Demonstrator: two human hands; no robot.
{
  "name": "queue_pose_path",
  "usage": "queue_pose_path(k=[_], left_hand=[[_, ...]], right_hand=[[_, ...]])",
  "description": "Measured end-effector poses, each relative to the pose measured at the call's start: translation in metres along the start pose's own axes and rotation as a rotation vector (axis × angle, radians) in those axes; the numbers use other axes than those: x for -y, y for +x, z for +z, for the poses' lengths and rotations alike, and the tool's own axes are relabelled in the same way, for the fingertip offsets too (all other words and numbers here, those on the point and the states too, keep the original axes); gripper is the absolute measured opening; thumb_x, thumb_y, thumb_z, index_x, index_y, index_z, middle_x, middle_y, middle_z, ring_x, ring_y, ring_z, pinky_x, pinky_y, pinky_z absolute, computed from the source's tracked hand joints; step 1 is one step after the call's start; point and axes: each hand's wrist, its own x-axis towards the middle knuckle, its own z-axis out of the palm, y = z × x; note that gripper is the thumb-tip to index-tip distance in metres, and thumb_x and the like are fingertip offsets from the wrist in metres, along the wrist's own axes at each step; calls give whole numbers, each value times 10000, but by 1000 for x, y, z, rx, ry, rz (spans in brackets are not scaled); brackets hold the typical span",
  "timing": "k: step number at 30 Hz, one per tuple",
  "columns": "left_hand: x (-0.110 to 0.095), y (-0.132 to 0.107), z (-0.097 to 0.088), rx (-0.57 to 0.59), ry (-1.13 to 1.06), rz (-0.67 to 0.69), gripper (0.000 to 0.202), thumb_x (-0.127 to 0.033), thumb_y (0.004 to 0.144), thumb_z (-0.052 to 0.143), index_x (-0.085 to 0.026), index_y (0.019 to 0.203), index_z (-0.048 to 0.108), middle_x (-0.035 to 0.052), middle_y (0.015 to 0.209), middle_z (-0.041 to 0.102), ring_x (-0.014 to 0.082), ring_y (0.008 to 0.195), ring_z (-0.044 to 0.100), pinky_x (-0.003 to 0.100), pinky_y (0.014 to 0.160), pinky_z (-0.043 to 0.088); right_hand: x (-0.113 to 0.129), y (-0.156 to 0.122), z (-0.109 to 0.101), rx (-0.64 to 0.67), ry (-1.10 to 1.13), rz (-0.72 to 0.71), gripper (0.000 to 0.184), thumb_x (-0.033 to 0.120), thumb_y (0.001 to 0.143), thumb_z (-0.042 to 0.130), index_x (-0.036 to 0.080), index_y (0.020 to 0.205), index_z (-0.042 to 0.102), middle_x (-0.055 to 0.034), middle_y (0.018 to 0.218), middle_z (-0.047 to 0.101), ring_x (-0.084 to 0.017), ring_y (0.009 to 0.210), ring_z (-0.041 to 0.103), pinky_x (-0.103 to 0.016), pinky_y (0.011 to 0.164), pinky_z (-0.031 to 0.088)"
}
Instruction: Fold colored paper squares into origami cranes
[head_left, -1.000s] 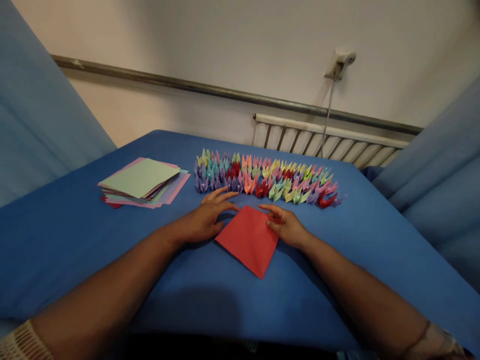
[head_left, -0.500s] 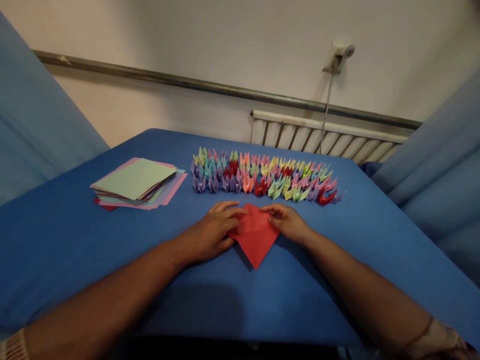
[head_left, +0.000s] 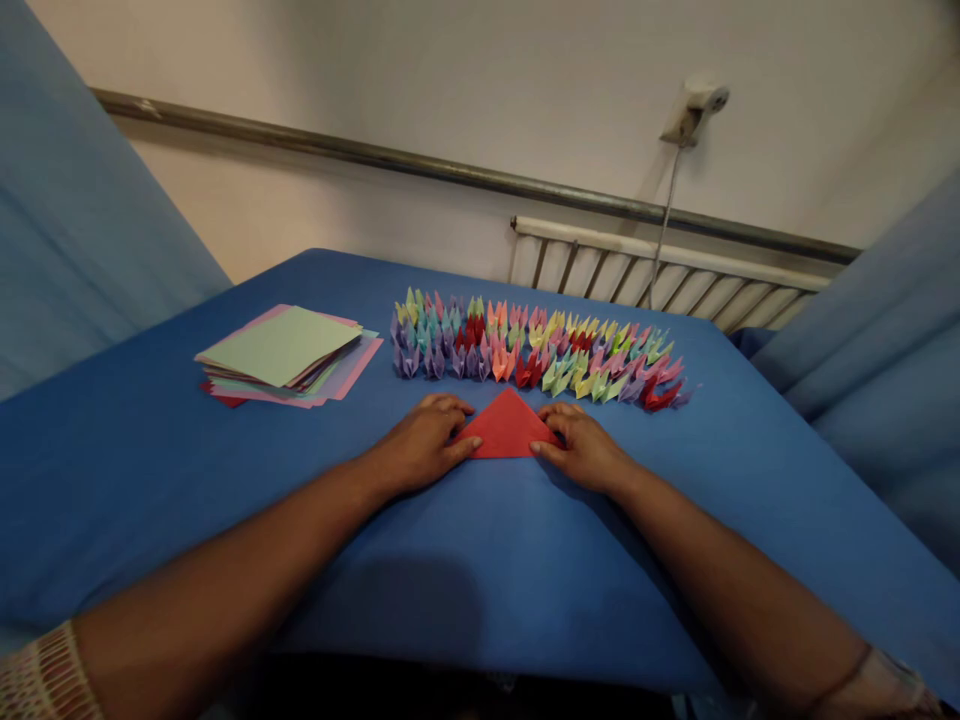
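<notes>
A sheet of red origami paper (head_left: 507,428), folded into a triangle, lies on the blue-covered table with its point away from me and its long edge toward me. At its left corner, my left hand (head_left: 429,440) grips the paper, thumb on top and fingers curled at the far side. My right hand (head_left: 583,445) pinches the right corner in the same way, its thumb resting on the red surface. The corners themselves are partly hidden by my fingers. Just beyond the triangle stand rows of folded paper cranes (head_left: 529,370) in many colours.
A stack of coloured paper sheets (head_left: 289,350), pale green on top, lies at the left. The blue table (head_left: 375,590) reaches back toward a wall with a metal rail (head_left: 360,152), a radiator (head_left: 600,262) and a socket with a cord (head_left: 690,115). Blue curtains (head_left: 67,200) hang at both sides.
The near corner of the red paper has gone up and away from me, turning the diamond shape into a triangle. Both thumbs now lie on its near side. The view has shifted slightly.
</notes>
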Motion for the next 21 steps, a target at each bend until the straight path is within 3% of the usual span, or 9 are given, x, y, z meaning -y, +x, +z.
queue_pose_path(k=[3, 5, 7, 9, 13, 17, 21], left_hand=[[1, -1, 4, -63, -20, -89, 464, -445, 825, 597, -161, 1191, 576, 128, 1238, 595, 298, 1177, 520, 450, 1006, 424], [-1, -2, 6, -86, -14, -40, 613, -400, 819, 608, -163, 1360, 445, 141, 1360, 518, 313, 1291, 433, 476, 1071, 370], [-4, -4, 9, -63, 7, 77, 581, -319, 869, 539, -192, 1415, 388, 117, 1474, 422, 300, 1406, 288, 491, 1140, 271], [-8, -6, 11, 28, 31, 168, 500, -248, 913, 445, -223, 1411, 410, 81, 1507, 398, 276, 1447, 216, 499, 1162, 214], [-16, -10, 11, 212, 55, 223, 490, -257, 933, 425, -218, 1422, 408, 87, 1504, 410, 250, 1422, 300, 481, 1164, 209], [-19, -10, 4, 149, 13, 228, 406, -302, 926, 483, -200, 1316, 529, 95, 1395, 534, 236, 1315, 451, 418, 1123, 303], [-17, -6, 1, 88, -82, 201, 287, -309, 934, 474, -191, 1149, 622, 90, 1220, 629, 219, 1154, 556, 379, 1028, 409]], right_hand=[[5, -1, 3, -47, -76, 85, 193, 280, 796, 659, 174, 943, 595, -79, 1071, 602, -207, 1027, 549, -367, 913, 429], [10, -3, 2, -65, -104, 134, 334, 278, 787, 658, 168, 1087, 563, -89, 1094, 586, -209, 1037, 553, -359, 911, 432], [15, -6, 2, -64, -134, 176, 389, 291, 802, 644, 158, 1153, 541, -103, 1103, 588, -216, 1035, 569, -354, 904, 436], [19, -7, 2, -64, -168, 224, 375, 331, 825, 630, 155, 1146, 549, -111, 1082, 609, -227, 1005, 595, -353, 874, 446], [25, -6, 2, -79, -212, 321, 415, 472, 811, 650, 171, 1088, 573, -103, 1000, 658, -240, 894, 642, -331, 737, 457], [28, -3, 0, -19, -229, 385, 427, 547, 784, 657, 200, 1026, 601, -51, 789, 679, -230, 750, 650, -301, 603, 399], [28, -3, 0, 4, -184, 373, 328, 499, 771, 674, 213, 920, 619, -21, 712, 657, -204, 669, 611, -279, 550, 339]])
